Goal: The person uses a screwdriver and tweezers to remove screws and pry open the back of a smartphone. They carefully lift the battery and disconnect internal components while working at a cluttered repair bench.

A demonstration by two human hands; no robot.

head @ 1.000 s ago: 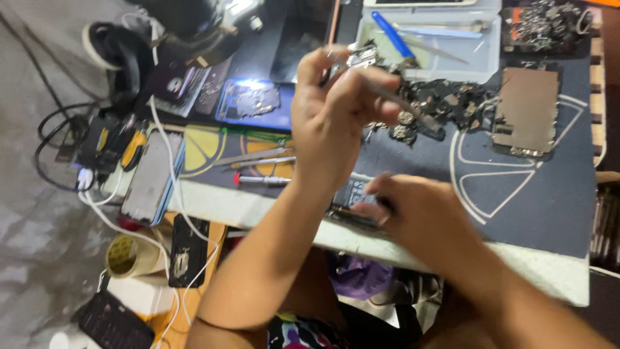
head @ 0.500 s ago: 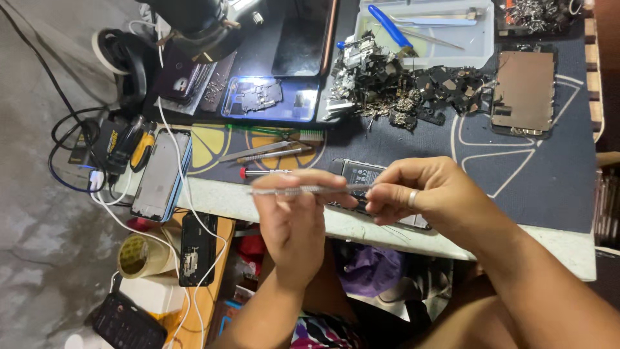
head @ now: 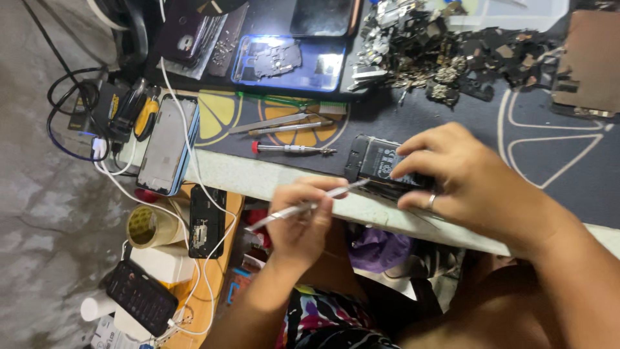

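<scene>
since half a second ago my left hand [head: 300, 220] has dropped toward the bench edge, fingers closed around the metal tweezers [head: 303, 207], whose tip now meets the corner of the opened phone [head: 381, 165]. my right hand [head: 465, 178] has settled on that phone, fingers clamped over it on the dark mat [head: 549, 168]. i judge the prying is starting.

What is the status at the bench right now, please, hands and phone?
Left hand grips metal tweezers, tip at the opened phone. Right hand pins phone at table edge. Red-handled screwdriver lies nearby, clear.
</scene>
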